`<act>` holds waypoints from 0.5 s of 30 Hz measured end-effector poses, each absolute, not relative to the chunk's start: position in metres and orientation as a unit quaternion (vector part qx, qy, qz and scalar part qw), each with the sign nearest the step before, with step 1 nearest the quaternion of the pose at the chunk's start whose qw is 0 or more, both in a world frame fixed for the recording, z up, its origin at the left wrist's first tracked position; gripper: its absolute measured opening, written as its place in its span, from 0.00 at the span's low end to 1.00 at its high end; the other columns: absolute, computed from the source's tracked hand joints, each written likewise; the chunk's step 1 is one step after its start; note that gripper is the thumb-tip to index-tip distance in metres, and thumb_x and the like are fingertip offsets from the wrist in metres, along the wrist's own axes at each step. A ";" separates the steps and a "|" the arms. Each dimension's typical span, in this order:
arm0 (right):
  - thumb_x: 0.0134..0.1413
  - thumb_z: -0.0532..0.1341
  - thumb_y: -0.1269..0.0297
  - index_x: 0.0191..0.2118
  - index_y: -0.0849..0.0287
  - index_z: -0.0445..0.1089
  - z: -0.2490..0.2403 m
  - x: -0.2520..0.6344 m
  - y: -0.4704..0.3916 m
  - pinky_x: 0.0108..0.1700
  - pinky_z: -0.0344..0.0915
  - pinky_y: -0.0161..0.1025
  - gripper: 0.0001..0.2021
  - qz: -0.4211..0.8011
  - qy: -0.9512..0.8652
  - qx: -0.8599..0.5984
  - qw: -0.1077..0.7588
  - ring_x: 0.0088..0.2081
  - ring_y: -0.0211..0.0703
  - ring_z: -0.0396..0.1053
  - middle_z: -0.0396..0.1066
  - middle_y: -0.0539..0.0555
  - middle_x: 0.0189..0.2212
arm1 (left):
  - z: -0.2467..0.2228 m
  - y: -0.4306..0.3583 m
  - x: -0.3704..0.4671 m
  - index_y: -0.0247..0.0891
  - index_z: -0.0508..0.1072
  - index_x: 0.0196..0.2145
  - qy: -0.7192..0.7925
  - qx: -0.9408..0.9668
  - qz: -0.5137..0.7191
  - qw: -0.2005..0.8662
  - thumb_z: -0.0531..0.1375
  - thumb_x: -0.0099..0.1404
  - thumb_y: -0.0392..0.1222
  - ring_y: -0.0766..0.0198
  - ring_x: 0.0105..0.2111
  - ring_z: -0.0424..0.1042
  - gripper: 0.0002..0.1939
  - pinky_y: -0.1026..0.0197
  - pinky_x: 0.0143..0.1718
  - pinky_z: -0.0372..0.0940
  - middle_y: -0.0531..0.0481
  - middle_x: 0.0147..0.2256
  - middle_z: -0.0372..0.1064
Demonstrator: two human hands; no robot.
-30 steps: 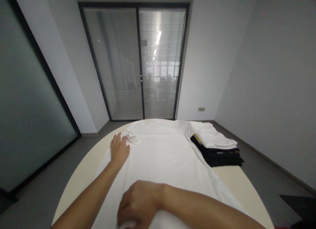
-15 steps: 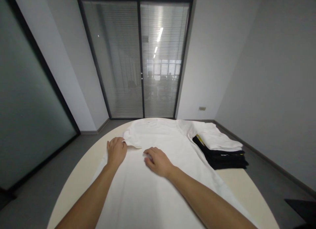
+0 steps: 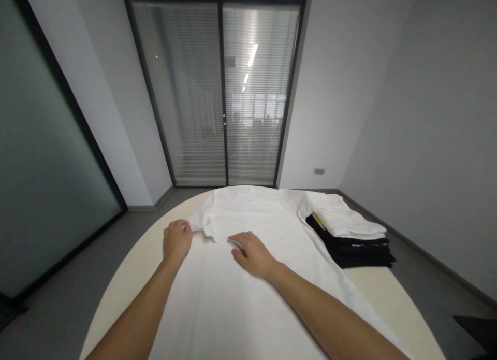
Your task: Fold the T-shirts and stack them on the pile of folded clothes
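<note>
Blinds [image 3: 256,147] hang at upper centre, beyond the round table [image 3: 120,282]. The white shirt [image 3: 217,308] lies at lower centre, long axis running up the frame. The left hand [image 3: 177,241], nearer its sleeve [image 3: 201,219], pinches that edge; the right hand [image 3: 254,255] curls loosely rightward of it, its hold on cloth unclear

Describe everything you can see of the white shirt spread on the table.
The shirt is white, short-sleeved and looks like soft cloth. It lies spread on the table, neck at the far end, lower part running out of the picture. Faint creases run along it. The grip of the left hand pinches the left sleeve, its edge slightly lifted; the right hand is by that edge's other end, grip unclear. The right sleeve reaches the folded pile.
</note>
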State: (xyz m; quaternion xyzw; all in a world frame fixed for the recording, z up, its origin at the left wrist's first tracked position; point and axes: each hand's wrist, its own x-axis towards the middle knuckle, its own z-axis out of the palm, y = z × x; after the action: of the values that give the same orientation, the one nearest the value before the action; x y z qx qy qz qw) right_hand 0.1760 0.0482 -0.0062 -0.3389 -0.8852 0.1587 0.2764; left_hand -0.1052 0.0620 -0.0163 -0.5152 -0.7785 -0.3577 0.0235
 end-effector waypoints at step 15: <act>0.62 0.56 0.56 0.42 0.56 0.74 0.021 0.100 0.132 0.41 0.63 0.41 0.13 0.181 -0.789 -0.553 0.199 0.42 0.50 0.73 0.77 0.58 0.41 | -0.025 0.073 -0.121 0.38 0.73 0.42 -0.792 -0.440 -0.424 -0.008 0.53 0.64 0.36 0.55 0.42 0.73 0.12 0.56 0.48 0.67 0.43 0.42 0.73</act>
State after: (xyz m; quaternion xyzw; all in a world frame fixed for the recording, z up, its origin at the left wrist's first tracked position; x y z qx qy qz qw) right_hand 0.1004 0.1323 0.0205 -0.5525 -0.7887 0.1814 0.1993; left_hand -0.1213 0.0726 -0.0248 -0.4399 -0.7915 -0.4241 -0.0076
